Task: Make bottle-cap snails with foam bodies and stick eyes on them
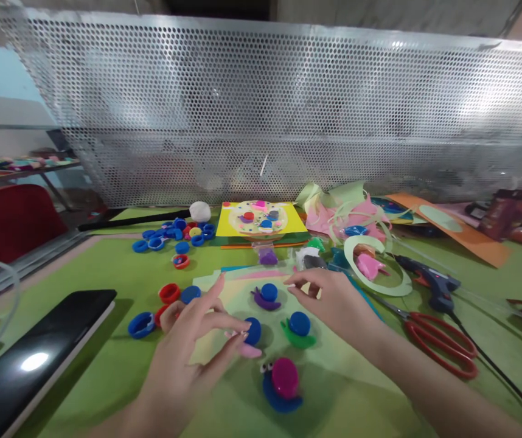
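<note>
My left hand point(188, 340) pinches a pink clay snail point(250, 351) with a blue bottle cap as its shell. My right hand point(327, 298) hovers over the pale paper point(356, 377), thumb and forefinger drawn together; anything between them is too small to make out. Between the hands lie a purple clay snail point(265, 299) and a green one point(298, 337), both with blue caps. Nearest me sits a blue clay snail point(281, 392) with a magenta cap and googly eyes.
Blue and red bottle caps point(170, 293) lie at left, beside a phone point(46, 347). Behind stands a decorated yellow card point(288, 226) before a perforated metal panel point(252, 109). Red-handled scissors point(443, 344), a glue gun point(434, 283) and paper scraps point(347, 213) occupy the right.
</note>
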The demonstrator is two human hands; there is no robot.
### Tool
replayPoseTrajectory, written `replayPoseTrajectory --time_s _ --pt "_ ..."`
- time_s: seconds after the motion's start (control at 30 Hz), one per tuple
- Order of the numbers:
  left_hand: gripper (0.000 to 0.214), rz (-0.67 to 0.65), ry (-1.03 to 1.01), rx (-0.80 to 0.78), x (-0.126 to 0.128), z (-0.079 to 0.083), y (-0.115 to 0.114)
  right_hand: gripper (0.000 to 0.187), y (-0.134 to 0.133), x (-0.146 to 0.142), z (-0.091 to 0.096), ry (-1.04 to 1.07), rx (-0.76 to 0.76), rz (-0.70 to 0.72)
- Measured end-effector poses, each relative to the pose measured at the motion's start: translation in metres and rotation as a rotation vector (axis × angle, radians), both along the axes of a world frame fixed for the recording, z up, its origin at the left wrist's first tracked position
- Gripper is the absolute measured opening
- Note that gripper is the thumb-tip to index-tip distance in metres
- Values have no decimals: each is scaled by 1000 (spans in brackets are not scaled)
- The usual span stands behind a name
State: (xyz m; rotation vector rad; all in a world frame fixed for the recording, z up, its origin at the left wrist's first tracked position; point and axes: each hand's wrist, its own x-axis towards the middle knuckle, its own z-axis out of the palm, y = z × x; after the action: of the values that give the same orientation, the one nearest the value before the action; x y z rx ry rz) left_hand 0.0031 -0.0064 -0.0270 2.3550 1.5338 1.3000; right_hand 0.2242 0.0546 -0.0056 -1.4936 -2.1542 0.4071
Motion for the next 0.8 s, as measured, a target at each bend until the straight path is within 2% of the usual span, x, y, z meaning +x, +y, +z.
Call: replayPoseTrajectory --time_s 0.17,0.27,0.3,0.4,0.53,0.6,0.7,0.8 --pt "55 -23 22 15 -1 2 0 11 1 2 0 -149 -9 -51" --pt "26 32 107 22 -1 2 0 7 0 2 2 -231 -7 -90" --pt "20 37 134 16 -1 2 1 9 -1 3 3 -265 -6 -107" --pt "18 28 143 -10 -3 2 2 22 0 4 8 -375 -28 -164" --pt "12 20 111 8 -3 0 2 34 6 7 9 -506 -117 -222" --pt "17 15 99 14 -2 1 1 31 9 9 6 -545 -143 -227" --pt "44 -1 82 22 0 3 1 19 13 12 2 -580 -157 -222" --pt "53 -16 97 42 0 4 1 17 13 15 0 -601 -173 -216"
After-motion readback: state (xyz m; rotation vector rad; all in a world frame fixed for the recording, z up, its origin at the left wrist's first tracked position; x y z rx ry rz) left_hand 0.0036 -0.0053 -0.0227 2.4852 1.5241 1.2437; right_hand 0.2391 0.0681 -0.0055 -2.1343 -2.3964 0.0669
